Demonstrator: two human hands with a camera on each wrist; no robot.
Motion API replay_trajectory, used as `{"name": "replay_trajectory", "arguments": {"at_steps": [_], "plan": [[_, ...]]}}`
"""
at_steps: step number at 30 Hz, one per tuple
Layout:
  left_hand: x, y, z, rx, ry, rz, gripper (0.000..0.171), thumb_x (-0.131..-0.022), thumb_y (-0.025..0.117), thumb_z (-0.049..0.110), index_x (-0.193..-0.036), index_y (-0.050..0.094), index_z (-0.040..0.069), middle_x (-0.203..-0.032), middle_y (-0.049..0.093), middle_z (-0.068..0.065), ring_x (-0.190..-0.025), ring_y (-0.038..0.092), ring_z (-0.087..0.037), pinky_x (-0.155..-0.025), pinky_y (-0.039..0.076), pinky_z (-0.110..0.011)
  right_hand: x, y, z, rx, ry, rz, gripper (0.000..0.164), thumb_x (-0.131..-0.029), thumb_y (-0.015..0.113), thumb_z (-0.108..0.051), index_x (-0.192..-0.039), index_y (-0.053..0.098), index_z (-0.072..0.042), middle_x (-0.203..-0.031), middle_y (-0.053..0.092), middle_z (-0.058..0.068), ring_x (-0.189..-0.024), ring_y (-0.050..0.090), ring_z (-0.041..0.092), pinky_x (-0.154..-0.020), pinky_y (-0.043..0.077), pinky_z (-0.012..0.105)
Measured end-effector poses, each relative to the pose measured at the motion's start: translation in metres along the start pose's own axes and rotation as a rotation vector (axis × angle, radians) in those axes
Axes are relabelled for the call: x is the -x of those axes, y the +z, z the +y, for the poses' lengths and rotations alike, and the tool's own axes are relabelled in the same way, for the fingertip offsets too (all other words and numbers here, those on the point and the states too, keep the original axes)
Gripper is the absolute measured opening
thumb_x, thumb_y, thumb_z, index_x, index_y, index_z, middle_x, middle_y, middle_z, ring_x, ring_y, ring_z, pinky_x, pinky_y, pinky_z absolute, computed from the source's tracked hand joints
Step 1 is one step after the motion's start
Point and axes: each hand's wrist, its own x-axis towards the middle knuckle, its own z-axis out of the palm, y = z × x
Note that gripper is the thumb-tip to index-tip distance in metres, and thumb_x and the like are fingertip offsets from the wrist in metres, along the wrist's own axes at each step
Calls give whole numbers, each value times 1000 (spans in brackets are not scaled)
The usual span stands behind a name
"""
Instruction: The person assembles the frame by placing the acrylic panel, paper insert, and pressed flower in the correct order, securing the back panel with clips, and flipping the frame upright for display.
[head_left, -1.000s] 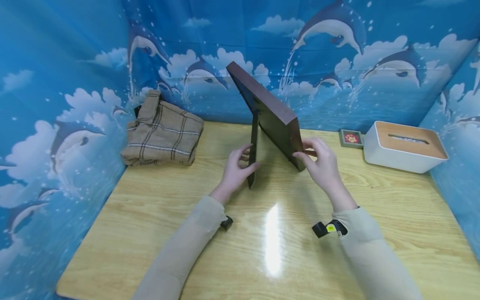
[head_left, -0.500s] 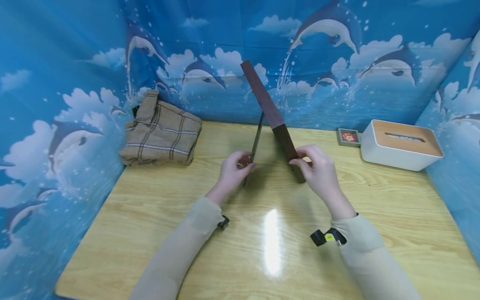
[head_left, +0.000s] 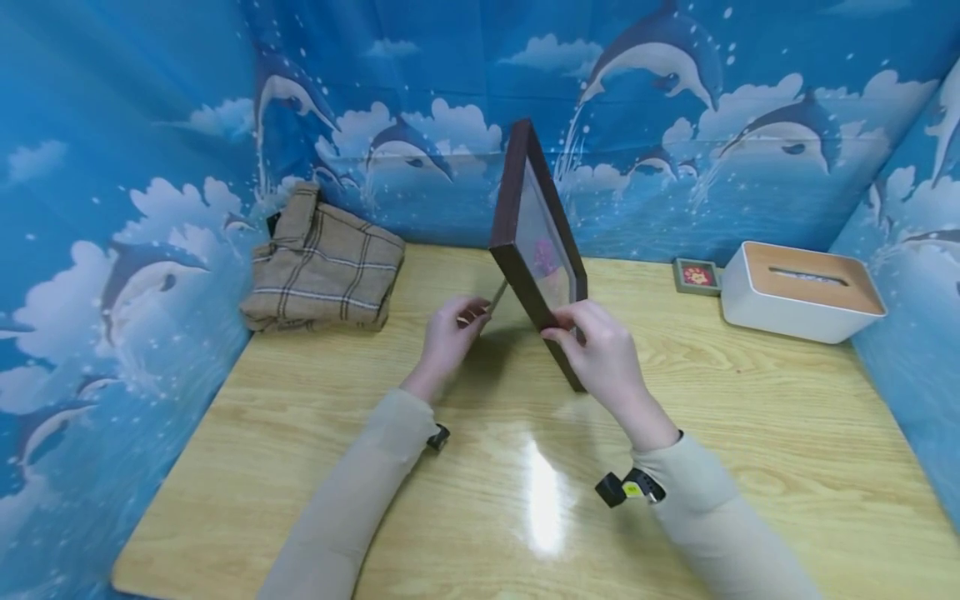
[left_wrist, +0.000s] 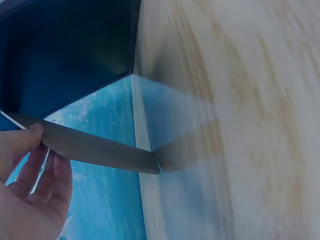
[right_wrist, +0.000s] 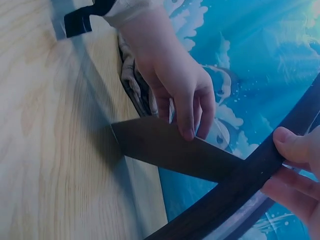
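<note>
A dark brown picture frame [head_left: 506, 225] stands tilted on its lower edge over the table, its glazed front with a pink patch turned to the right. My right hand [head_left: 603, 354] grips its near side edge between thumb and fingers. Behind the frame, a flat support leg [left_wrist: 100, 149] juts out to the left. My left hand [head_left: 446, 337] pinches this leg between thumb and fingers. The left wrist view shows the leg's free end close to the table top and the frame's dark back [left_wrist: 65, 55]. In the head view most of the leg is hidden.
Folded plaid cloth [head_left: 326, 262] lies at the back left of the wooden table [head_left: 300, 467]. At the back right are a small square box [head_left: 697, 276] with a red pattern and a white tissue box [head_left: 802, 292] with a wooden lid. Dolphin-printed curtains [head_left: 420, 100] enclose the table.
The frame has turned, so its front shows where its back showed before. My right hand has moved left and nearer with its edge, and my left hand has shifted slightly left with the leg.
</note>
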Motion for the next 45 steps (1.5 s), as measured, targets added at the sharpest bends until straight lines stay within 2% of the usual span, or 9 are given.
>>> {"name": "replay_trajectory", "arguments": {"at_steps": [6,11,15,18,22,28,35,42,45], "plan": [[2,-4,-3,-12,37,31,14,-85,69,1,-99,69,1,-89,65,-11,-76,61,-20,-66,54,-28,0,5,-6,-10,20,-3,22,-76,79,-6,-95,67,-2,-84,63,9,-73,61,19,-60,53,31],[14,-5,3,0,57,90,16,-84,69,-2,-100,67,0,-88,62,-11,-75,60,-21,-65,54,-30,0,5,-7,-23,27,-10,23,-77,79,-7,-96,67,-2,-85,63,8,-74,61,18,-61,55,29],[30,-6,15,32,42,110,19,-83,68,-3,-102,65,-2,-91,62,-13,-77,60,-23,-66,54,-34,0,5,-8,-24,54,-39,23,-80,77,-9,-99,66,-3,-88,63,8,-75,63,17,-62,56,26],[39,-4,29,86,35,76,21,-85,69,2,-105,64,-2,-94,63,-13,-80,60,-23,-69,55,-37,0,3,-8,-35,71,-70,26,-81,76,-10,-102,65,-3,-92,63,8,-76,63,17,-64,56,26],[50,4,46,160,90,54,23,-86,70,8,-107,63,-1,-95,64,-12,-82,61,-21,-73,55,-36,0,-3,-1,-93,101,-114,28,-85,73,-14,-108,63,-2,-94,63,8,-78,62,18,-66,56,31],[64,25,65,330,148,67,34,-82,70,-4,-111,54,-10,-101,59,-21,-85,60,-32,-77,55,-38,-27,-14,47,-172,300,-167,32,-99,53,-25,-119,60,-1,-110,61,14,-96,58,27,-81,51,43],[71,50,99,412,51,140,46,-82,68,-7,-118,41,-17,-113,47,-29,-99,53,-45,-87,51,-49,-75,-1,123,-136,433,-399,45,-104,39,-24,-141,40,0,-134,45,24,-120,44,40,-100,37,53],[67,62,116,377,24,236,36,-82,69,-7,-111,48,-12,-104,53,-23,-93,56,-38,-81,54,-42,-91,19,152,-236,624,-510,51,-106,29,-27,-151,22,-4,-154,23,19,-140,20,36,-112,21,50],[64,63,117,370,0,257,33,-82,68,-7,-108,50,-10,-102,55,-20,-90,58,-33,-80,55,-39,-92,25,156,-287,654,-525,51,-106,27,-25,-152,19,-6,-155,20,18,-141,17,35,-114,17,49]]}}
